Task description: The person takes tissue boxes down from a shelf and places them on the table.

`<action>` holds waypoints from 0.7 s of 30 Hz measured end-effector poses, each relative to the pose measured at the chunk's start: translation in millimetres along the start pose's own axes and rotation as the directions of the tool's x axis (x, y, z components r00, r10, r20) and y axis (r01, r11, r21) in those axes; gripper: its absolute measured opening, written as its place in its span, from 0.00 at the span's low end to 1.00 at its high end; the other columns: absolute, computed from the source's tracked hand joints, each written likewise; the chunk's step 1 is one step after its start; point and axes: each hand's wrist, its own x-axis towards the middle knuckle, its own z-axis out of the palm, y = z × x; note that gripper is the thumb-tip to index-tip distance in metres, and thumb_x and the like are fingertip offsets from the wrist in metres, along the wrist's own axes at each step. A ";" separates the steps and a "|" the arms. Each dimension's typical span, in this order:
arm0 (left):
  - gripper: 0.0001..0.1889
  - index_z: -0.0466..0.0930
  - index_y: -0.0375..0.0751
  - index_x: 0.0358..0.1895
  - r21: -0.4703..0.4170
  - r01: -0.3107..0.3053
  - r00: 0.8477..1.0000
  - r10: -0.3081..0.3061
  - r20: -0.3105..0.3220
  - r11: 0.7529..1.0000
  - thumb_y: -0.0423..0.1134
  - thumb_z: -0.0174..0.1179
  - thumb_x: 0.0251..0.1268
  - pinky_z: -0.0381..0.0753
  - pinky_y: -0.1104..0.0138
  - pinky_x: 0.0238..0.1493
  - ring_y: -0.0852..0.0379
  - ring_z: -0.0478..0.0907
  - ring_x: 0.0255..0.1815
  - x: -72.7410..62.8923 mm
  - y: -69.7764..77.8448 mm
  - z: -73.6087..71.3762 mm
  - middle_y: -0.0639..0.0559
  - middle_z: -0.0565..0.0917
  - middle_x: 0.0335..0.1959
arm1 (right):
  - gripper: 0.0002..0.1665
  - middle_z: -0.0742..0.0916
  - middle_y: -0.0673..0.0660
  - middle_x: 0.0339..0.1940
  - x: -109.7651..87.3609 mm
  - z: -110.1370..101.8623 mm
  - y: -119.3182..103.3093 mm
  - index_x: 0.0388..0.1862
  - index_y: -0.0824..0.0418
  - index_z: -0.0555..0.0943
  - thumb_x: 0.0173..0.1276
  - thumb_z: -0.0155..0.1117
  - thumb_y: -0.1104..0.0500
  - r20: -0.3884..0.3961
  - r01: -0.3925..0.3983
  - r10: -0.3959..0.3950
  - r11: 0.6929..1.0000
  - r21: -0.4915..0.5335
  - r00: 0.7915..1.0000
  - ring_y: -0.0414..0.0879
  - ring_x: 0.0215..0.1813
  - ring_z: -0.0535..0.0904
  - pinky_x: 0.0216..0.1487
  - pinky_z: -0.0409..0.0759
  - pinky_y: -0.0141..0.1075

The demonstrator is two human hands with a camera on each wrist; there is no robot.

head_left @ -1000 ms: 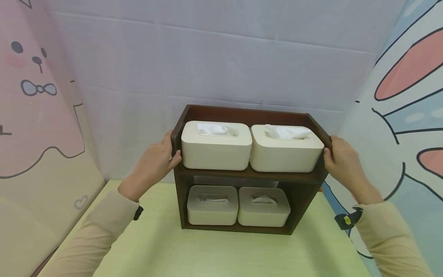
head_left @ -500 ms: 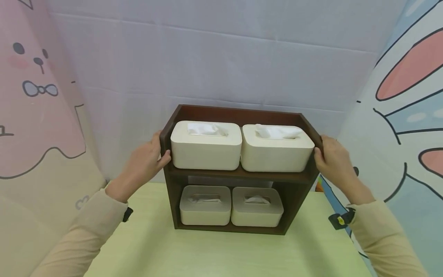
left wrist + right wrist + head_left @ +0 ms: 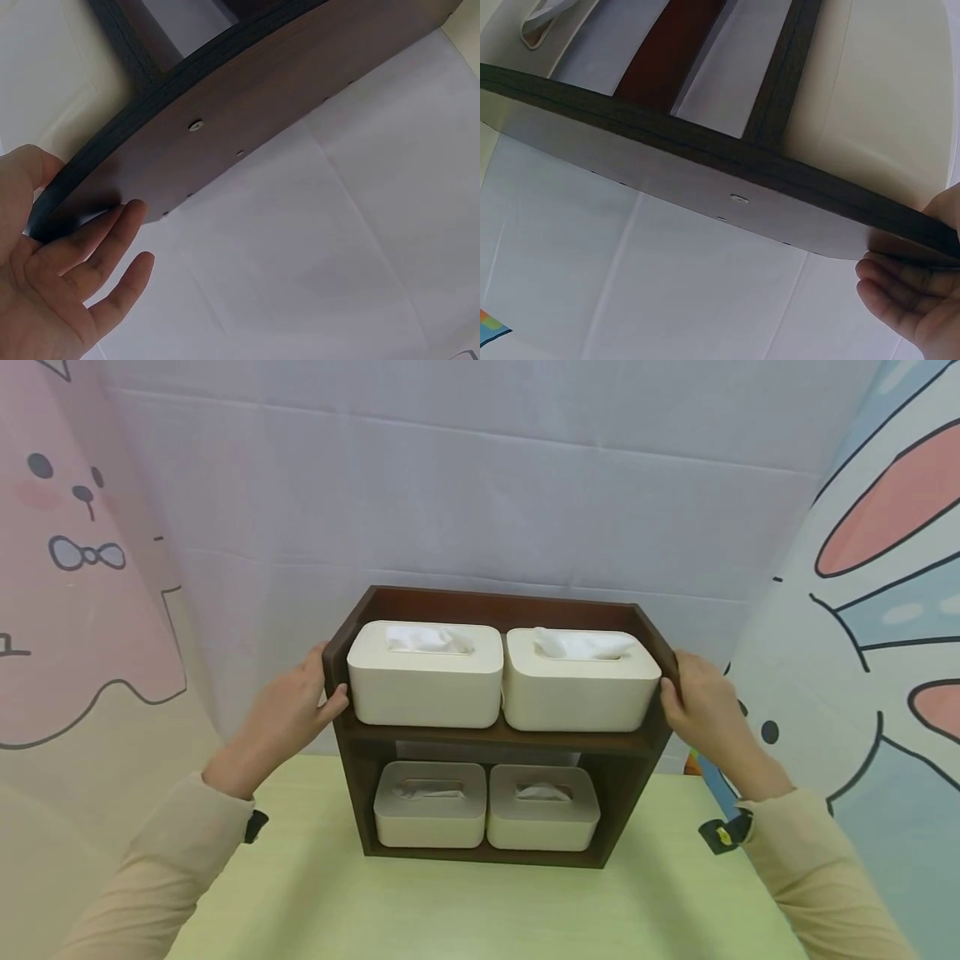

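Fingers [image 3: 133, 216] of left hand [image 3: 285, 714] and right hand [image 3: 705, 710] pinching brown shelf [image 3: 495, 741], cream tissue boxes [image 3: 425, 697] inside, yellow wrist-strap mark [image 3: 724, 836] unreadable

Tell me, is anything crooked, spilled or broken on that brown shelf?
Nothing stands out. The tissue boxes sit side by side, two on each level of the brown shelf, with white tissue showing in every top. I see no spill or break.
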 end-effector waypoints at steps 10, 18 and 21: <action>0.26 0.58 0.19 0.57 0.022 0.031 0.999 -0.031 0.023 0.999 0.38 0.49 0.63 0.72 0.56 0.21 0.45 0.75 0.21 -2.5 1.1 -3.1 0.34 0.79 0.27 | 0.16 0.79 0.73 0.31 2.2 1.2 0.6 0.42 0.81 0.72 0.55 0.55 0.71 -0.006 0.039 -0.038 0.999 0.012 0.999 0.63 0.31 0.74 0.29 0.70 0.53; 0.21 0.59 0.21 0.52 0.034 0.022 0.999 -0.023 0.030 0.999 0.36 0.48 0.64 0.65 0.64 0.16 0.53 0.68 0.15 -1.1 5.6 -4.5 0.43 0.73 0.19 | 0.15 0.78 0.71 0.28 0.0 0.8 5.3 0.40 0.81 0.71 0.56 0.54 0.70 -0.003 0.042 -0.042 0.999 0.011 0.999 0.61 0.29 0.72 0.26 0.69 0.51; 0.19 0.60 0.23 0.49 0.033 0.015 1.000 -0.016 0.026 0.999 0.36 0.49 0.64 0.63 0.66 0.16 0.54 0.66 0.15 -0.3 7.9 -4.5 0.46 0.71 0.18 | 0.15 0.78 0.71 0.28 -1.1 0.1 7.7 0.40 0.81 0.70 0.57 0.53 0.69 0.007 0.039 -0.039 0.999 0.016 0.999 0.61 0.29 0.72 0.26 0.69 0.50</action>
